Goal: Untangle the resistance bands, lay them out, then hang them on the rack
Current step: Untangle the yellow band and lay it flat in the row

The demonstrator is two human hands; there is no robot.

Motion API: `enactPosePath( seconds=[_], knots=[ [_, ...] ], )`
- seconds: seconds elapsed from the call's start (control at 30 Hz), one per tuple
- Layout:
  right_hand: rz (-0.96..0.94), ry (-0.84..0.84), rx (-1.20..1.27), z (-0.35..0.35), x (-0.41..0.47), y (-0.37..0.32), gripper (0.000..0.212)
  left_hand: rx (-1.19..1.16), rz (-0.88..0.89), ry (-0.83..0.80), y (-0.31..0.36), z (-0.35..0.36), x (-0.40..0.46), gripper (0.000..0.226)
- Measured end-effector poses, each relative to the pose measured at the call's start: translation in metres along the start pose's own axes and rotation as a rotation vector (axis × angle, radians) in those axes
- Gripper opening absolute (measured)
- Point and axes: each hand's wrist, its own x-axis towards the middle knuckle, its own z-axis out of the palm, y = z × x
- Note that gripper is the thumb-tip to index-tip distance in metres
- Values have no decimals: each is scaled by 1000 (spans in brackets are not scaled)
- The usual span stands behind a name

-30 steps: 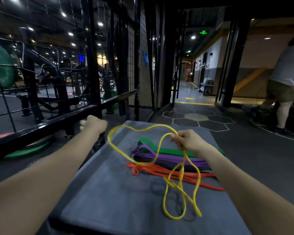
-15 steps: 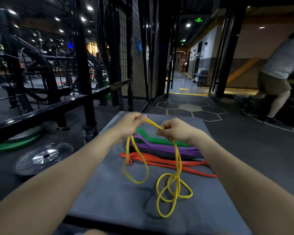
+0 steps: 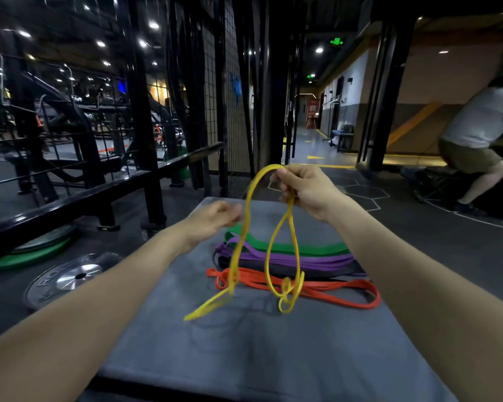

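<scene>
The right hand [image 3: 305, 190] pinches the yellow band [image 3: 269, 250] aloft over the counter [image 3: 244, 358], its knotted loops dangling above the orange band [image 3: 331, 291], while the blurred left hand [image 3: 215, 219], just beside a strand, has a grip I cannot tell.

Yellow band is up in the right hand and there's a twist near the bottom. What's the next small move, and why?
Probably bring the left hand to the small knot low in the yellow band and pull that loop open. The right hand pinches the band's top, so the strands hang free over the grey mat; the left hand looks blurred and seems to hold nothing. The orange band, purple band and green band lie flat already.
</scene>
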Motion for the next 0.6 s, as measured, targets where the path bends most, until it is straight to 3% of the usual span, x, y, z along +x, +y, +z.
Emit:
enactPosePath(
  seconds=[0.1, 0.23, 0.27, 0.43, 0.53, 0.6],
  knots=[
    [-41, -60, -87, 8, 6, -14, 29, -117, 101, 18, 16, 14, 12, 32],
    [-118, -116, -199, 16, 11, -33, 30, -191, 229, 46, 39, 22, 22, 20],
    [-155, -120, -297, 15, 13, -37, 28, -221, 233, 47, 42, 22, 22, 12],
    [-240, -129, -1012, 0, 24, -52, 25, -250, 178, 121, 35, 4, 18, 23],
    [-250, -104, -1177, 5, 26, -56, 21, -285, 148, 126, 34, -6, 16, 32],
    [-232, -110, -1232, 8, 27, -51, 24, -370, 116, 238, 36, -12, 17, 33]
  ],
)
